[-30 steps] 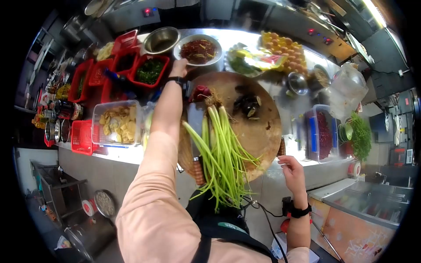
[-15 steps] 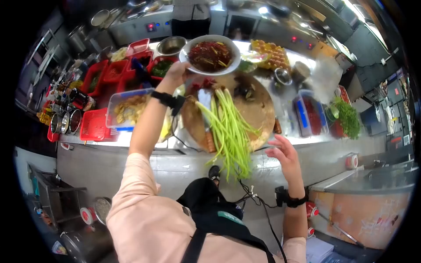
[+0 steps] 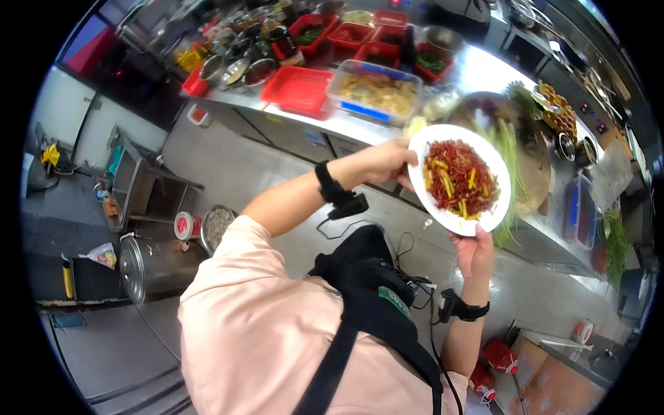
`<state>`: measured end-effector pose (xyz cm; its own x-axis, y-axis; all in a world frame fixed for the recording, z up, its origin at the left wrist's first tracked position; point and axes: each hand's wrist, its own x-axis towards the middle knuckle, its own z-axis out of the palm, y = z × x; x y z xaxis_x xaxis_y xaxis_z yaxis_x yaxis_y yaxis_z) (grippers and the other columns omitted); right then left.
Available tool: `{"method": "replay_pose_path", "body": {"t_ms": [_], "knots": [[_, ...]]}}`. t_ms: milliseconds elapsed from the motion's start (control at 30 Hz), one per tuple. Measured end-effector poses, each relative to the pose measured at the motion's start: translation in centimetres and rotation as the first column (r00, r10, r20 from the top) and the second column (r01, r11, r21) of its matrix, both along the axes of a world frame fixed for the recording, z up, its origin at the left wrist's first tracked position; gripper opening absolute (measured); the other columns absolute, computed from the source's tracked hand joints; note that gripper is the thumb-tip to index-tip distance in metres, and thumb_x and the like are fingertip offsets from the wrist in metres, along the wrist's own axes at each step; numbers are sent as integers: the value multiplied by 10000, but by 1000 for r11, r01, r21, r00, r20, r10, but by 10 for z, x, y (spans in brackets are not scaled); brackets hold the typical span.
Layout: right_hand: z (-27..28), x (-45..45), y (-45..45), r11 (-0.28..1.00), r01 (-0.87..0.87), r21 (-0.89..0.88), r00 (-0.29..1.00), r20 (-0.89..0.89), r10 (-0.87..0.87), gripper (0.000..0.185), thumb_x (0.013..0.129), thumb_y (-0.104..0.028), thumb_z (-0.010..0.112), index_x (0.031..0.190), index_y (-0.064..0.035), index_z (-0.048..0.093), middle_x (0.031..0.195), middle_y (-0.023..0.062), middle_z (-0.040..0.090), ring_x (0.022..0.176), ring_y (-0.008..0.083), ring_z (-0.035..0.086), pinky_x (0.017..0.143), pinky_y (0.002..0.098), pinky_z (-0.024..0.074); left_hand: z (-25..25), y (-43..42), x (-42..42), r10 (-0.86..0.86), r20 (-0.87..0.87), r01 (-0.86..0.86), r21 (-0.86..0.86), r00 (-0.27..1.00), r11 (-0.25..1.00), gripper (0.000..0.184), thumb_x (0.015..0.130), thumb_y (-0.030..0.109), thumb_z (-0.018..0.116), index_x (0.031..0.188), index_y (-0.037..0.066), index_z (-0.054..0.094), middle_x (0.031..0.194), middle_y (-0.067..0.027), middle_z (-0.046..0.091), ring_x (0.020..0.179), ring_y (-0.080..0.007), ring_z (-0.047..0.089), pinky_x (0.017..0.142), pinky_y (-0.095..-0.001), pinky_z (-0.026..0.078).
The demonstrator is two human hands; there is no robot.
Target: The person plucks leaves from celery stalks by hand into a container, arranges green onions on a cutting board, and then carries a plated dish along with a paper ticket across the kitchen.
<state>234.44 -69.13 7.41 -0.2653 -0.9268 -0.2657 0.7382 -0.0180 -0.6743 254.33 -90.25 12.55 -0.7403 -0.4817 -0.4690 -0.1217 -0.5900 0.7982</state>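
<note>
A white bowl (image 3: 504, 181) full of red dried chillies (image 3: 456, 166) and yellow-green strips is tilted toward me in front of the counter. My left hand (image 3: 389, 162) is closed on its left rim. At the bottom edge, my right hand (image 3: 475, 254) grips the rim too, thumb on top, with the other fingers partly hidden. Behind the bowl, long green stalks (image 3: 512, 173) lie on a round wooden cutting board (image 3: 538, 169), both partly covered by it.
Along the counter stand a lidless plastic box (image 3: 377, 93) of pale pieces, a red tray (image 3: 297, 88) and several red baskets. Egg trays (image 3: 559, 111) sit at the far right. A large metal pot (image 3: 155, 266) is on the floor side at left. Another person (image 3: 463, 10) stands across the counter.
The bowl has come off the far side of the board, toward me and tilted. My right hand, previously free, now holds its rim. My view has turned left.
</note>
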Motion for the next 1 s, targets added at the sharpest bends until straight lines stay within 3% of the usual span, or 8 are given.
{"method": "replay_pose_path", "body": {"t_ms": [200, 300, 400, 433, 500, 533, 600, 1000], "knots": [[-23, 123, -56, 997, 71, -3, 994, 77, -71, 665, 769, -29, 490, 1405, -30, 295, 1343, 164, 448, 1212, 333, 487, 989, 519, 442, -2, -36, 132, 13, 32, -10, -82, 999, 997, 423, 950, 100, 463, 1357, 2, 405, 1163, -127, 616, 980, -223, 658, 808, -371, 578], [-37, 188, -109, 993, 113, -21, 992, 59, -112, 701, 737, -6, 472, 1412, -6, 282, 1364, 166, 431, 1280, 327, 428, 1092, 488, 344, -17, -147, 239, -303, 80, 312, -169, 950, 935, 378, 1009, 273, 436, 1278, 23, 526, 1097, -89, 647, 884, -159, 651, 776, -314, 549], [-36, 254, -173, 987, 153, -40, 987, 55, -151, 708, 733, -8, 486, 1410, 25, 279, 1386, 174, 409, 1289, 331, 418, 1119, 481, 311, -59, -323, 390, 163, 435, 127, -565, 886, 815, 277, 911, 289, 616, 1020, 42, 680, 875, -53, 699, 780, -145, 667, 632, -277, 517], [-39, 273, -194, 984, 175, -22, 984, 22, -174, 706, 732, -11, 494, 1407, 22, 292, 1381, 172, 416, 1289, 327, 419, 1120, 480, 311, -104, -412, 455, 344, 595, 219, -675, 726, 705, 256, 863, 261, 646, 1005, 52, 688, 835, -79, 702, 748, -203, 673, 635, -328, 520], [-50, 305, -231, 981, 196, -3, 980, 21, -196, 692, 727, -19, 516, 1393, 17, 331, 1364, 161, 443, 1282, 319, 429, 1120, 475, 312, -122, -517, 558, 682, 604, 497, -776, 412, 387, 203, 810, 199, 614, 867, 31, 713, 812, -188, 678, 764, -352, 644, 696, -428, 514], [-64, 319, -245, 970, 243, 20, 970, -33, -242, 696, 735, -33, 528, 1396, 21, 319, 1348, 175, 450, 1259, 350, 449, 1095, 504, 337, -151, -574, 604, 875, 384, 550, -817, 294, 174, 184, 800, 175, 613, 806, 22, 715, 838, -203, 681, 809, -358, 653, 725, -434, 514], [-72, 345, -281, 962, 272, 20, 960, -76, -270, 688, 737, -54, 531, 1390, 26, 328, 1344, 176, 457, 1249, 347, 458, 1088, 486, 347, -169, -651, 666, 895, 417, 487, -822, 162, 295, 176, 755, 186, 681, 844, 42, 729, 842, -209, 681, 819, -370, 663, 760, -431, 523], [-112, 406, -361, 929, 370, 21, 923, -118, -365, 679, 788, -96, 544, 1415, 16, 307, 1423, 161, 414, 1308, 314, 417, 1136, 465, 284, -232, -807, 698, 776, 559, 458, -794, 291, 401, 252, 833, 169, 611, 1024, 27, 694, 1029, -242, 657, 973, -363, 644, 837, -415, 491]]}}
